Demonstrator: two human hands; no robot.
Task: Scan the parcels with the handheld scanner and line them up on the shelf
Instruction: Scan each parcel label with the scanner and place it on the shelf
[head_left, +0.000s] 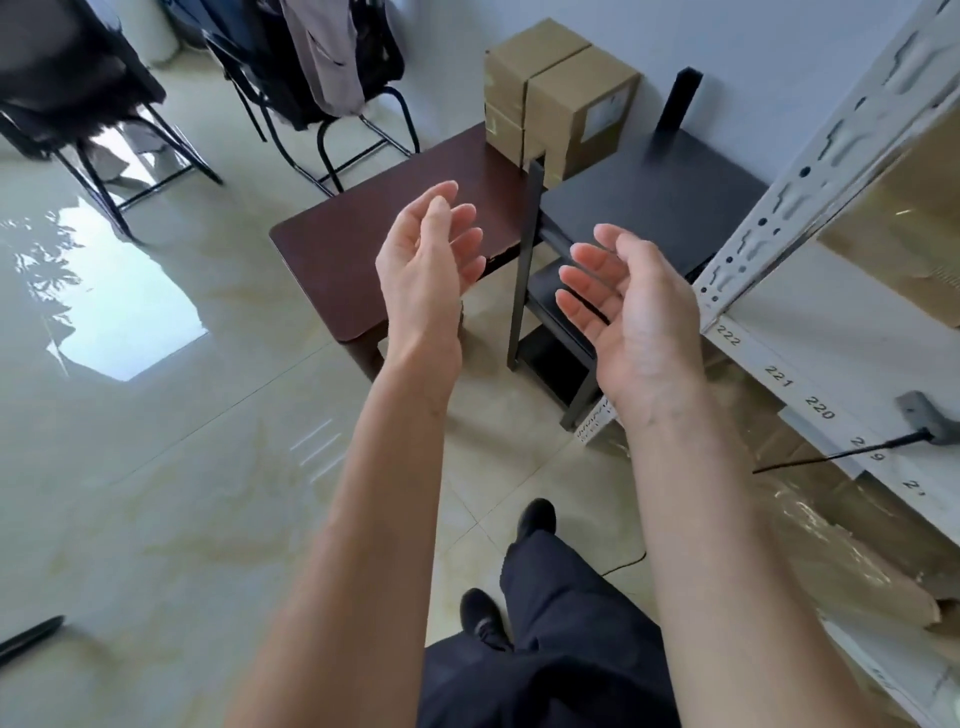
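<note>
Reaching with both hands empty, left hand (428, 260) and right hand (631, 306) spread, you risk toppling the stacked parcels (558, 98) off the worktop (363, 244) edge.

Bright daylight glares off the glossy cream tiled floor (130, 322); wide-angle distortion bends the white metal shelf (810, 171) at right.

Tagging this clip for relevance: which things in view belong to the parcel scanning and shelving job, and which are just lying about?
Belongs to the job:
- stacked cardboard parcels
- white numbered shelf
- grey handheld scanner lying on the shelf
- left hand and right hand, both open and empty

Just lying about:
- brown table
- black rack
- chairs draped with clothes
</note>
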